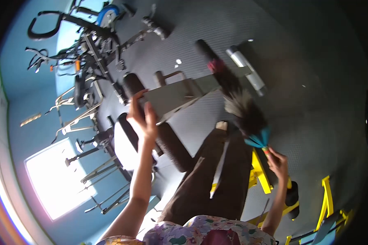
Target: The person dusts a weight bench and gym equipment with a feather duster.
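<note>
My right hand (277, 163) is wrapped round the thin handle of a feather duster (249, 114). The duster has a teal collar and a bushy head of brown, pale and dark feathers, somewhat blurred. It points up and left, its feathers overlapping one end of a long grey beam (171, 98) on a piece of gym equipment. My left hand (144, 120), fingers apart, is at the beam's other end, beside a dark foam roller (134, 85). Another foam roller (173, 147) lies below that hand, near my legs.
An exercise bike (98, 30) and metal-framed machines (77, 106) line the left side. A silver cylinder-ended bar (246, 69) is near the beam's far end. Yellow frames (325, 200) stand at lower right. White scraps (178, 63) lie on the dark textured floor (310, 110).
</note>
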`<state>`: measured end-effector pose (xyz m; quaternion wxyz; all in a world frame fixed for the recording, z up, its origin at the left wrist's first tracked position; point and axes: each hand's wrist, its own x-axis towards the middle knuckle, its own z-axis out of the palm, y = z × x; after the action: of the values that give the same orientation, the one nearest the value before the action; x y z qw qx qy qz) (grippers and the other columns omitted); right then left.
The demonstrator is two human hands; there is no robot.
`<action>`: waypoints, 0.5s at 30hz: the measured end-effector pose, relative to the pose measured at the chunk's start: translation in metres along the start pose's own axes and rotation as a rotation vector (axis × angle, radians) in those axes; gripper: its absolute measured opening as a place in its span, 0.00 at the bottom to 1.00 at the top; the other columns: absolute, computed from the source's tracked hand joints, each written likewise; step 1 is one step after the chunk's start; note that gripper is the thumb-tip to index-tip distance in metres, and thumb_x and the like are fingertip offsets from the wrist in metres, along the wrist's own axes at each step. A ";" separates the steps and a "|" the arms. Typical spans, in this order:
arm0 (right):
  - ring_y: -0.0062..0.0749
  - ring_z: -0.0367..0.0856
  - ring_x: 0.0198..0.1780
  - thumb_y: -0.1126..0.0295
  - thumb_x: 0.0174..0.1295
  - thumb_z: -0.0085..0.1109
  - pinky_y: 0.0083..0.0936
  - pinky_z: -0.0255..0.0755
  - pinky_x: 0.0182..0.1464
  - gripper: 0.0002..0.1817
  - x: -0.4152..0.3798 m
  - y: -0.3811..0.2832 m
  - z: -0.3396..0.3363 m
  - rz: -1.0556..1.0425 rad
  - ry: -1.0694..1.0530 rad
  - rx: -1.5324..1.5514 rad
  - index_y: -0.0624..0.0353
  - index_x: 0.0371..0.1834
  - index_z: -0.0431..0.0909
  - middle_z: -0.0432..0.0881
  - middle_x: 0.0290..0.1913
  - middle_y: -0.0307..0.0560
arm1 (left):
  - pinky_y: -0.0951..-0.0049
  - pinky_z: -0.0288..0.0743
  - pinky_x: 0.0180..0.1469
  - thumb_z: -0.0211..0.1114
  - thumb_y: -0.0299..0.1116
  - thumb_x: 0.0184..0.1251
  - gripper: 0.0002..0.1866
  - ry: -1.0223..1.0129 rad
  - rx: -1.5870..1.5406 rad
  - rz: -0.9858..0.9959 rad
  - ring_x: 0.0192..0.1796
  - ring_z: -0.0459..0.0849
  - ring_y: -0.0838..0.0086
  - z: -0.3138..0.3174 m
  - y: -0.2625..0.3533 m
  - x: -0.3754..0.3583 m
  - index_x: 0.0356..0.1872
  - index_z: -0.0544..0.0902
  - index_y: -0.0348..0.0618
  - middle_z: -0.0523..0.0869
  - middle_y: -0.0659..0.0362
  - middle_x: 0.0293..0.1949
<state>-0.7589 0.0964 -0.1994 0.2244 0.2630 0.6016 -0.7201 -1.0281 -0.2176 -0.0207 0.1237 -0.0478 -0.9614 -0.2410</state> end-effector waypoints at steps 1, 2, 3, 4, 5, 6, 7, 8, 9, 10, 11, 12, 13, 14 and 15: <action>0.11 0.64 0.18 0.72 0.60 0.56 0.11 0.56 0.18 0.16 -0.002 0.007 -0.005 0.056 -0.046 0.132 0.59 0.52 0.75 0.78 0.24 0.38 | 0.69 0.71 0.38 0.52 0.40 0.57 0.18 -0.042 -0.001 -0.027 0.32 0.79 0.65 -0.003 -0.002 -0.001 0.42 0.76 0.37 0.79 0.51 0.31; 0.10 0.58 0.16 0.73 0.59 0.56 0.12 0.49 0.16 0.16 -0.002 0.008 0.001 0.063 -0.012 0.263 0.60 0.52 0.75 0.70 0.19 0.32 | 0.66 0.71 0.42 0.52 0.38 0.56 0.18 -0.021 -0.003 0.087 0.37 0.79 0.60 -0.002 -0.011 0.001 0.42 0.75 0.35 0.79 0.48 0.33; 0.10 0.58 0.15 0.72 0.60 0.56 0.12 0.48 0.15 0.15 -0.003 0.008 0.000 0.137 0.010 0.212 0.60 0.51 0.76 0.68 0.18 0.30 | 0.64 0.70 0.45 0.53 0.36 0.56 0.17 -0.044 -0.004 0.107 0.40 0.78 0.57 -0.004 -0.006 0.003 0.42 0.75 0.33 0.78 0.46 0.34; 0.10 0.57 0.15 0.71 0.60 0.55 0.12 0.48 0.15 0.16 0.000 0.010 -0.002 0.068 0.027 0.040 0.59 0.52 0.76 0.66 0.17 0.30 | 0.63 0.70 0.45 0.53 0.36 0.55 0.17 -0.075 -0.015 0.025 0.39 0.78 0.54 -0.006 -0.003 0.002 0.41 0.74 0.33 0.78 0.46 0.34; 0.10 0.58 0.15 0.71 0.60 0.55 0.12 0.48 0.15 0.16 0.003 0.007 -0.001 0.073 0.068 -0.064 0.58 0.52 0.75 0.66 0.17 0.31 | 0.62 0.69 0.45 0.52 0.36 0.56 0.16 -0.110 -0.033 -0.033 0.39 0.77 0.54 -0.008 0.001 0.002 0.41 0.73 0.33 0.78 0.45 0.34; 0.10 0.58 0.15 0.71 0.60 0.54 0.11 0.49 0.15 0.16 0.005 0.004 -0.002 0.079 0.116 -0.170 0.58 0.52 0.75 0.65 0.16 0.31 | 0.62 0.69 0.45 0.52 0.36 0.56 0.16 -0.146 -0.058 -0.091 0.39 0.77 0.54 -0.008 0.004 0.003 0.41 0.72 0.33 0.77 0.45 0.34; 0.10 0.58 0.15 0.71 0.60 0.54 0.11 0.49 0.15 0.16 0.006 0.002 -0.004 0.075 0.081 -0.116 0.57 0.53 0.75 0.65 0.16 0.31 | 0.62 0.69 0.45 0.52 0.36 0.56 0.16 -0.143 -0.046 -0.089 0.39 0.77 0.54 -0.010 0.006 0.003 0.41 0.72 0.33 0.77 0.45 0.34; 0.10 0.58 0.14 0.70 0.60 0.54 0.11 0.50 0.14 0.16 0.007 -0.001 -0.007 0.071 0.048 -0.064 0.57 0.53 0.75 0.65 0.15 0.31 | 0.61 0.68 0.44 0.52 0.36 0.57 0.16 -0.169 -0.018 -0.125 0.39 0.76 0.54 -0.011 0.007 0.004 0.41 0.72 0.34 0.76 0.45 0.34; 0.10 0.59 0.13 0.70 0.60 0.54 0.12 0.51 0.13 0.17 0.005 -0.005 -0.010 0.106 0.010 0.038 0.56 0.53 0.75 0.66 0.15 0.32 | 0.60 0.68 0.43 0.51 0.36 0.58 0.15 -0.197 0.009 -0.165 0.39 0.75 0.54 -0.010 0.008 0.003 0.41 0.71 0.34 0.75 0.45 0.35; 0.10 0.59 0.13 0.70 0.60 0.54 0.12 0.51 0.13 0.17 0.007 -0.002 -0.012 0.107 0.000 0.040 0.56 0.53 0.75 0.66 0.15 0.32 | 0.60 0.68 0.43 0.51 0.36 0.58 0.15 -0.194 0.018 -0.168 0.39 0.75 0.54 -0.008 0.008 0.003 0.41 0.71 0.34 0.75 0.45 0.35; 0.10 0.59 0.13 0.70 0.60 0.54 0.12 0.52 0.13 0.17 0.010 0.002 -0.014 0.087 -0.040 0.031 0.56 0.53 0.75 0.66 0.15 0.32 | 0.60 0.67 0.43 0.50 0.36 0.59 0.15 -0.161 0.016 -0.142 0.39 0.75 0.55 -0.006 0.007 0.004 0.41 0.70 0.35 0.75 0.45 0.35; 0.10 0.59 0.13 0.70 0.60 0.54 0.11 0.52 0.12 0.17 0.012 0.007 -0.018 0.068 -0.082 0.022 0.56 0.53 0.75 0.67 0.15 0.33 | 0.60 0.67 0.43 0.50 0.36 0.60 0.15 -0.129 0.016 -0.117 0.39 0.75 0.55 -0.005 0.006 0.004 0.42 0.70 0.35 0.75 0.45 0.36; 0.10 0.60 0.13 0.69 0.60 0.54 0.11 0.53 0.12 0.17 0.017 0.015 -0.020 0.088 -0.018 -0.043 0.56 0.53 0.75 0.67 0.15 0.33 | 0.60 0.66 0.43 0.49 0.37 0.60 0.15 -0.100 0.012 -0.121 0.38 0.75 0.55 -0.003 0.002 0.002 0.41 0.71 0.35 0.75 0.45 0.34; 0.10 0.60 0.13 0.68 0.61 0.54 0.11 0.53 0.13 0.17 0.025 0.026 -0.020 0.109 0.049 -0.108 0.56 0.53 0.75 0.67 0.15 0.33 | 0.60 0.66 0.43 0.49 0.37 0.60 0.15 -0.103 0.018 -0.123 0.38 0.75 0.55 -0.001 0.000 0.002 0.41 0.71 0.35 0.75 0.45 0.34; 0.10 0.61 0.14 0.65 0.61 0.54 0.10 0.53 0.13 0.18 0.031 0.038 -0.019 -0.003 0.163 -0.260 0.55 0.53 0.75 0.69 0.16 0.34 | 0.60 0.67 0.43 0.49 0.36 0.60 0.15 -0.088 0.009 -0.115 0.38 0.75 0.55 -0.001 -0.001 0.000 0.41 0.71 0.35 0.75 0.45 0.33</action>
<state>-0.7559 0.1082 -0.2501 0.2060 0.2885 0.7065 -0.6126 -1.0285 -0.2190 -0.0203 0.0674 -0.0025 -0.9681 -0.2412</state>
